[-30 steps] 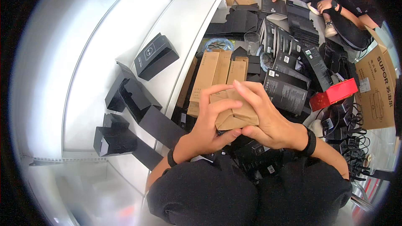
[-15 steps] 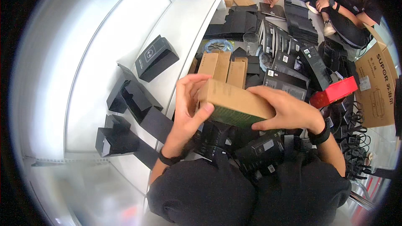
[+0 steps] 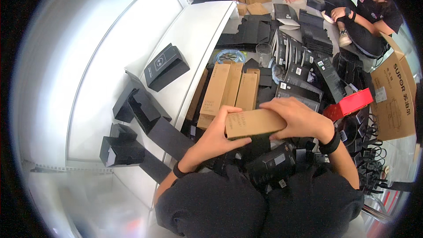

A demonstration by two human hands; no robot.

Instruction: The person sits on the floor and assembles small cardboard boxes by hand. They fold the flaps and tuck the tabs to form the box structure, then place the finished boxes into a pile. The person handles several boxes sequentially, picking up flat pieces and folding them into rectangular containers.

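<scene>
A small brown cardboard box (image 3: 255,123) is held between my two hands, above a pile of black boxes. My left hand (image 3: 220,130) grips its left end, fingers over the far edge and thumb along the near one. Around the right end closes my right hand (image 3: 302,119), thumb low at the near corner. Just beyond the held box stand several long brown boxes (image 3: 218,88), close to my left fingers. Under it lies a black printed box (image 3: 271,163), near my lap.
Opened black boxes (image 3: 147,108) rest on the white shelf (image 3: 202,22) to the left. A red box (image 3: 350,103) and a large carton (image 3: 394,94) are on the right. Black booklets (image 3: 299,66) lie farther off, and another person (image 3: 370,17) sits at the upper right.
The brown box has come lower and tipped, so its green-printed side no longer shows and its plain face is upward. The other person's outstretched hand has lifted off the black booklet.
</scene>
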